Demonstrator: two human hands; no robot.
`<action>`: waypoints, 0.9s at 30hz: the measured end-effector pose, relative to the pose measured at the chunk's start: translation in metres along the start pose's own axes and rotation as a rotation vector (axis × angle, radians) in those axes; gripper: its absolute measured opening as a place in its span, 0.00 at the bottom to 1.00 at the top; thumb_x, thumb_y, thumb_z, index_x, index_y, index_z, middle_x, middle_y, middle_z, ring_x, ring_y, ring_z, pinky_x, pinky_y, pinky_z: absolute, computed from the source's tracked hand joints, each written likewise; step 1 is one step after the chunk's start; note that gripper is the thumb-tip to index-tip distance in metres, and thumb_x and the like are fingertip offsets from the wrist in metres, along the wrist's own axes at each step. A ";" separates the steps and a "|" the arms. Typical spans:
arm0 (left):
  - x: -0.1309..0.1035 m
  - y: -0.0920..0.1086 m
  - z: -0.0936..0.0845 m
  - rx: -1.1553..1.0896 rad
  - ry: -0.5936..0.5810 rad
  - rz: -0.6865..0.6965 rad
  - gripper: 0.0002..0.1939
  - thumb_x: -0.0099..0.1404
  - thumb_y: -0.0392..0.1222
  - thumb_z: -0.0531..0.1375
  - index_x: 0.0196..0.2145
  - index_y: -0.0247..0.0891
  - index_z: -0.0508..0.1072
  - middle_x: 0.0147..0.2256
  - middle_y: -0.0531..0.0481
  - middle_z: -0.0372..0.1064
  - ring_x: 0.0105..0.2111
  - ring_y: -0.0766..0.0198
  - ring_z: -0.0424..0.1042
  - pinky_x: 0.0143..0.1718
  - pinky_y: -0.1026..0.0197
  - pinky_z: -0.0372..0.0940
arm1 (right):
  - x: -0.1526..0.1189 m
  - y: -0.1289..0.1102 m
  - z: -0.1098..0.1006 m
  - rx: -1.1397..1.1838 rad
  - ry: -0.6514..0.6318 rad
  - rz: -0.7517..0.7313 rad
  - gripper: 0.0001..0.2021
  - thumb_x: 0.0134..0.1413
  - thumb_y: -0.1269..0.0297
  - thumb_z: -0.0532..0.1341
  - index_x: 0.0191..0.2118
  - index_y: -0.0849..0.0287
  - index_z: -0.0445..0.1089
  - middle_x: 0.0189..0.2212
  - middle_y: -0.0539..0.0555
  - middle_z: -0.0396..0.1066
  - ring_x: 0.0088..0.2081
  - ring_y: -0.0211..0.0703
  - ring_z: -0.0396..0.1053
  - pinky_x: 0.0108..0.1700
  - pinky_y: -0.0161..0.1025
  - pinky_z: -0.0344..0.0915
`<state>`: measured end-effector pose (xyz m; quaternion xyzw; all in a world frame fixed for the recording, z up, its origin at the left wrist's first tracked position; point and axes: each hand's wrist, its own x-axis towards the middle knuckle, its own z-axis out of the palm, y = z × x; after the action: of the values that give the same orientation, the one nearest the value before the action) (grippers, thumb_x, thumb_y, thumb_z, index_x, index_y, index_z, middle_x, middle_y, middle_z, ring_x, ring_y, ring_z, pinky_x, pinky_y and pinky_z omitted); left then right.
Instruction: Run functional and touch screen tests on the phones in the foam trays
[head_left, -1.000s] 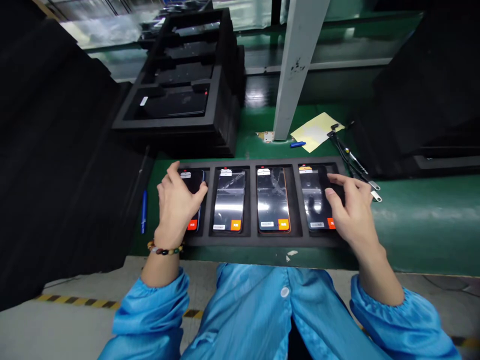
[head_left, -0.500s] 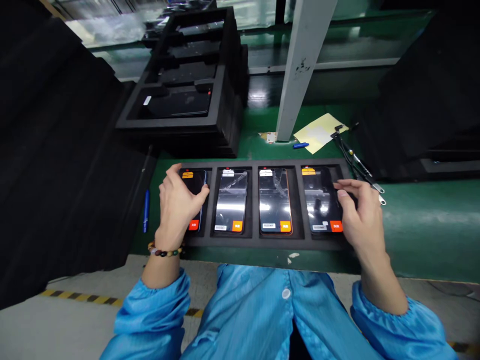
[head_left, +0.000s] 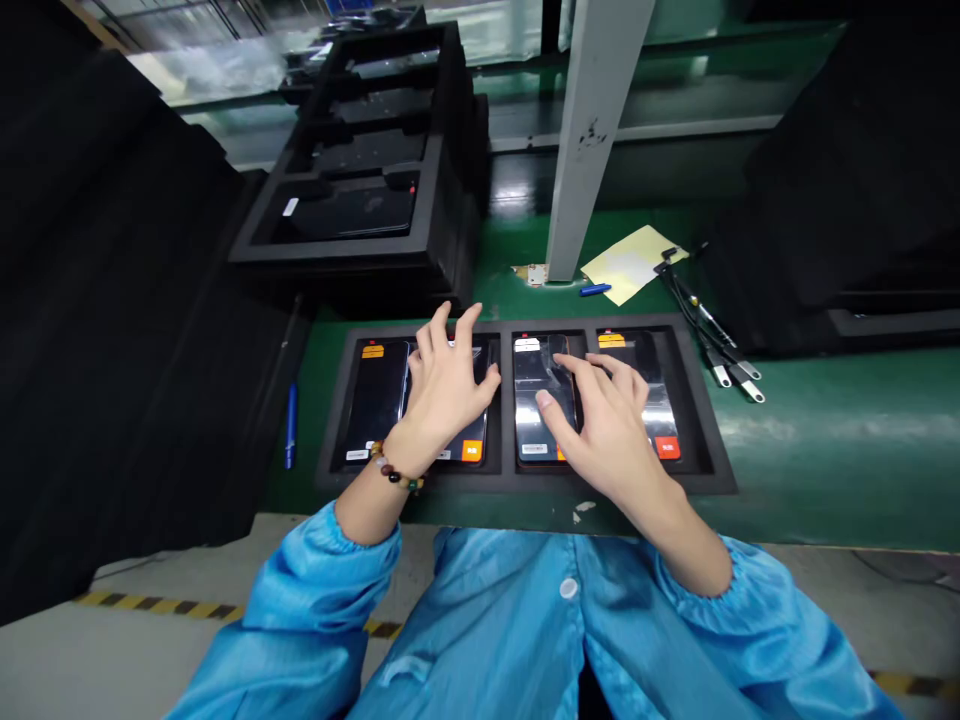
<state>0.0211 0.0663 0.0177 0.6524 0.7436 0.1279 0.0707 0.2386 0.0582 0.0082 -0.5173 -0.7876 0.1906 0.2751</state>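
A black foam tray (head_left: 507, 400) holds several smartphones in a row of slots. My left hand (head_left: 444, 385) is spread over the second smartphone from the left (head_left: 480, 400), its fingers apart and partly hiding the screen. Over the third smartphone (head_left: 529, 425), my right hand (head_left: 600, 410) hovers or rests with thumb and fingers apart; contact is hard to tell. The leftmost smartphone (head_left: 375, 395) lies dark in its slot, with an orange label on top. At the right end, another smartphone (head_left: 660, 400) shows a red-orange square at its lower corner, partly behind my right hand.
Behind the tray, stacked black foam trays (head_left: 442, 230) hold more phones. A grey post (head_left: 589, 150) rises from the green bench (head_left: 825, 450). Yellow paper (head_left: 634, 262), a blue pen cap (head_left: 595, 290), cables (head_left: 709, 330) and a blue pen (head_left: 291, 425) lie around the tray.
Both hands have moved inward: my left from the leftmost phone to the second, my right from the rightmost phone to the third. The leftmost phone's red square no longer shows.
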 end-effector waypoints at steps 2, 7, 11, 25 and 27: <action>0.002 0.001 0.002 -0.003 0.027 -0.004 0.39 0.69 0.43 0.61 0.75 0.44 0.56 0.72 0.30 0.53 0.70 0.29 0.58 0.60 0.24 0.68 | -0.001 0.000 0.000 0.037 -0.009 0.025 0.22 0.73 0.51 0.59 0.64 0.57 0.69 0.60 0.62 0.78 0.67 0.64 0.63 0.69 0.62 0.53; 0.002 0.000 0.006 -0.049 0.072 0.005 0.28 0.68 0.38 0.59 0.65 0.42 0.65 0.62 0.32 0.62 0.63 0.32 0.64 0.57 0.27 0.69 | 0.001 -0.002 -0.006 0.075 -0.020 0.070 0.18 0.73 0.50 0.60 0.58 0.54 0.71 0.57 0.60 0.79 0.64 0.63 0.65 0.66 0.61 0.56; 0.000 -0.006 0.007 -0.110 0.096 -0.001 0.27 0.66 0.39 0.62 0.62 0.43 0.65 0.61 0.34 0.62 0.62 0.32 0.65 0.56 0.30 0.69 | 0.000 -0.002 -0.012 0.079 -0.025 0.066 0.18 0.75 0.50 0.57 0.61 0.52 0.69 0.58 0.62 0.79 0.64 0.64 0.67 0.67 0.65 0.54; -0.025 -0.062 -0.021 -0.319 0.292 -0.012 0.24 0.73 0.52 0.62 0.62 0.42 0.67 0.60 0.40 0.71 0.61 0.51 0.72 0.66 0.46 0.68 | -0.020 0.043 -0.039 -0.027 0.180 0.059 0.22 0.77 0.46 0.54 0.64 0.53 0.70 0.60 0.64 0.77 0.66 0.65 0.66 0.67 0.67 0.57; -0.046 -0.097 -0.030 -0.250 0.416 -0.181 0.27 0.73 0.57 0.62 0.63 0.41 0.69 0.61 0.38 0.72 0.62 0.49 0.73 0.67 0.45 0.67 | -0.029 0.068 -0.051 -0.024 0.259 0.111 0.24 0.78 0.46 0.52 0.64 0.55 0.71 0.60 0.65 0.76 0.66 0.66 0.67 0.67 0.68 0.60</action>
<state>-0.0728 0.0067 0.0158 0.5291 0.7760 0.3433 0.0075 0.3281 0.0590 0.0005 -0.5837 -0.7179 0.1278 0.3573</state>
